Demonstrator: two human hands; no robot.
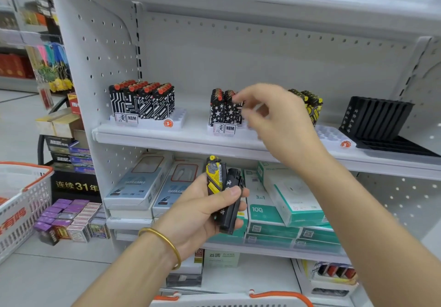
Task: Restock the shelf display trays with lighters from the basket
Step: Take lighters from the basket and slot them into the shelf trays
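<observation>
Item: restocking in progress, middle shelf [167,137]; three white display trays and one black tray [377,125] at the far right, the black one standing without stock.

Risk: the right hand [274,118] works at the star-pattern lighters [224,108] in the centre tray [223,130]; the row stands upright and close-packed, so a nudge from the fingertips [238,97] would likely topple neighbours or shove the light tray along the shelf; the hand is motion-blurred, and whether its pinched fingers hold a lighter cannot be told.

Risk: the left hand [202,208] is closed around a loose bundle, a yellow-and-black lighter [213,177] and a black lighter [232,199] at least; the thumb alone pins them across the front, so a slackened hold could drop one to the floor.

Position: held stock sits low, below the shelf edge, well apart from the trays; matching yellow lighters [310,106] stand behind the right hand; a white basket [21,201] with orange rim at the left, another at the bottom edge.
</observation>
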